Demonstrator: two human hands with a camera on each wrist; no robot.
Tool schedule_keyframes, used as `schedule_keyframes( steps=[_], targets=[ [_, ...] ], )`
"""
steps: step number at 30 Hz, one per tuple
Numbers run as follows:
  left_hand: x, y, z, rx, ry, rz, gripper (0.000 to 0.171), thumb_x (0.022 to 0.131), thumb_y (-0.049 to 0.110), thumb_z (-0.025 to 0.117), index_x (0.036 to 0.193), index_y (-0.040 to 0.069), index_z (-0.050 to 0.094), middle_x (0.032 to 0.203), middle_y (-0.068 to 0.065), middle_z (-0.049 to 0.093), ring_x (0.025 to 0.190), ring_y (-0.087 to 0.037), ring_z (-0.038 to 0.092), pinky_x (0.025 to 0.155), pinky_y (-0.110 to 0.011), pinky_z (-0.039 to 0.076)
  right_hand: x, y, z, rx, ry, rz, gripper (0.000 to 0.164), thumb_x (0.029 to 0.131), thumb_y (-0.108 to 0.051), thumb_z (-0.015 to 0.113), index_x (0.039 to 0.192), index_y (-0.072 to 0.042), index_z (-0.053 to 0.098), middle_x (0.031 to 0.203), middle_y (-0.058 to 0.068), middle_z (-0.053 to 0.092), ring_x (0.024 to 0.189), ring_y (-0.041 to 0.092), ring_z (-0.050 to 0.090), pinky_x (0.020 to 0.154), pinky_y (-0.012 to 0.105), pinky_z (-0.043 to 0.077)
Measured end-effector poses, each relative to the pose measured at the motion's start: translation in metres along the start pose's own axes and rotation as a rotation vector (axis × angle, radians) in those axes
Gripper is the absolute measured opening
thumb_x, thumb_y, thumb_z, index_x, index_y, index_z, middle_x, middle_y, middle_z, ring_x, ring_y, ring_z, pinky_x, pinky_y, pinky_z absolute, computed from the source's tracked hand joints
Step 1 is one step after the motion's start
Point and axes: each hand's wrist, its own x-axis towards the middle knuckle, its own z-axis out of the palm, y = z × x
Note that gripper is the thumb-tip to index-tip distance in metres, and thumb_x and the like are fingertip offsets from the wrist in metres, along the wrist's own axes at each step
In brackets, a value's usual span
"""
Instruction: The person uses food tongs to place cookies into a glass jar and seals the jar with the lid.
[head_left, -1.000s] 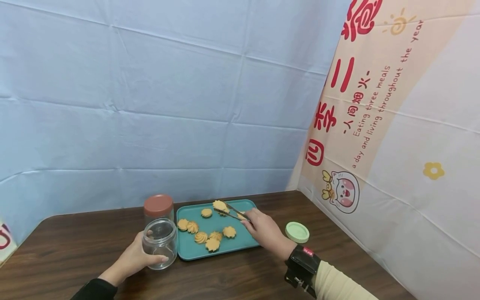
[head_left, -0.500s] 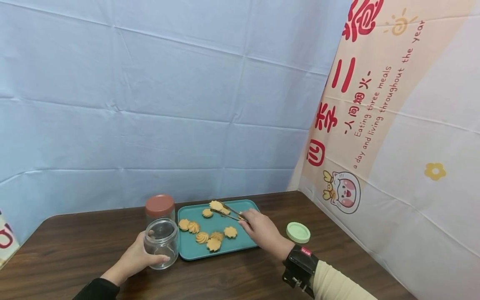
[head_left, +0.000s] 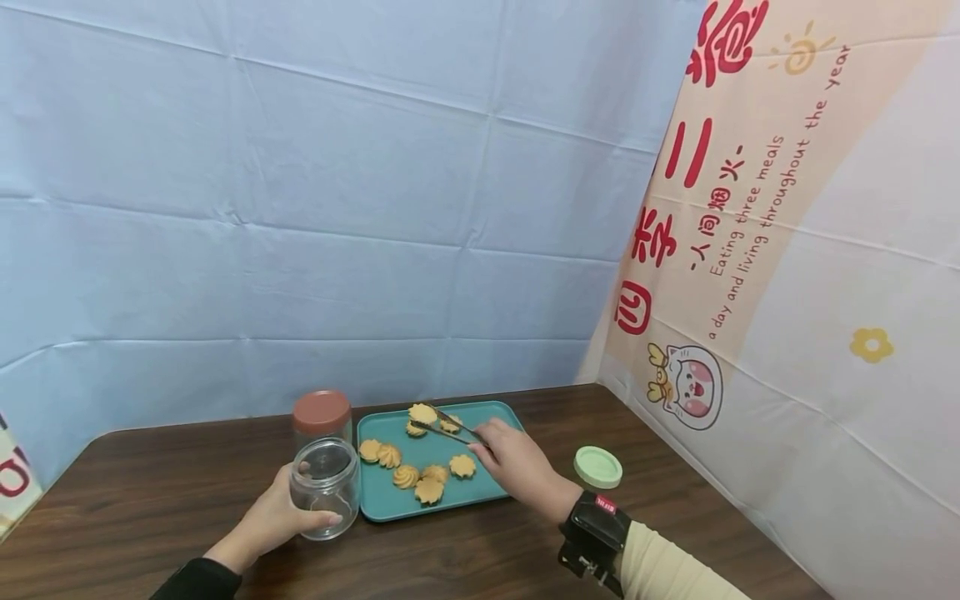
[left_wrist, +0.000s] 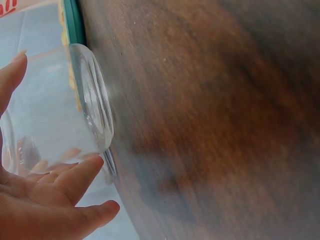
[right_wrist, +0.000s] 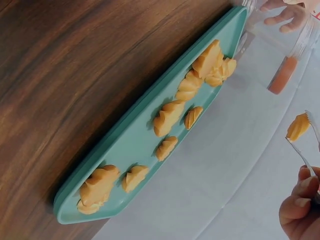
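Note:
My left hand (head_left: 277, 512) holds a clear open-topped jar (head_left: 334, 500), thumb on its near side. In the left wrist view the jar's base is close against the table. My right hand (head_left: 519, 460) grips metal tongs (head_left: 467, 432), whose tips pinch a ridged butter cookie (head_left: 422, 412). The right wrist view shows that pinched cookie (right_wrist: 298, 127) raised above the teal tray (right_wrist: 145, 150). Several more cookies (head_left: 406, 476) lie on the tray, some overlapping near its left and front sides. The tray stands just right of the jar.
Behind the open jar stands another jar with a reddish-brown lid (head_left: 322, 410). A pale green lid (head_left: 597, 467) lies on the wooden table (head_left: 465, 554) right of the tray. Pale blue cloth (head_left: 337, 208) hangs at the back, and a printed cloth (head_left: 787, 400) on the right.
The tongs with the cookie have moved a little to the left over the tray, my right hand following. The left hand and the jar stay in place.

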Motion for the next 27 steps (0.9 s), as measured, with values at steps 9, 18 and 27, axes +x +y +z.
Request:
schedule_keyframes(
  steps=[9, 18, 27],
  targets=[
    [-0.001, 0.002, 0.001, 0.013, 0.018, 0.0, 0.1, 0.079, 0.027, 0.083, 0.141, -0.015, 0.016, 0.134, -0.037, 0.039, 0.123, -0.053, 0.042, 0.094, -0.06, 0.041, 0.0, -0.005, -0.002, -0.002, -0.008, -0.022, 0.024, 0.098, -0.018, 0.059, 0.115, -0.001, 0.065, 0.093, 0.004, 0.058, 0.069, 0.007, 0.046, 0.059, 0.023, 0.041],
    [-0.001, 0.0, 0.001, -0.015, 0.006, 0.073, 0.089, 0.079, 0.021, 0.082, 0.139, -0.012, 0.026, 0.133, -0.035, 0.039, 0.12, -0.049, 0.045, 0.092, -0.058, 0.043, 0.004, -0.01, 0.001, -0.002, -0.009, -0.028, 0.021, 0.098, -0.015, 0.06, 0.113, -0.001, 0.065, 0.092, 0.004, 0.057, 0.07, 0.009, 0.048, 0.059, 0.024, 0.042],
    [-0.004, 0.004, 0.002, 0.026, 0.031, 0.023, 0.097, 0.078, 0.025, 0.083, 0.14, -0.014, 0.019, 0.134, -0.036, 0.04, 0.121, -0.052, 0.044, 0.091, -0.059, 0.042, 0.012, -0.023, 0.005, 0.022, -0.041, -0.063, 0.022, 0.1, -0.019, 0.056, 0.111, -0.002, 0.065, 0.092, 0.003, 0.058, 0.071, 0.008, 0.046, 0.06, 0.023, 0.041]
  ],
)
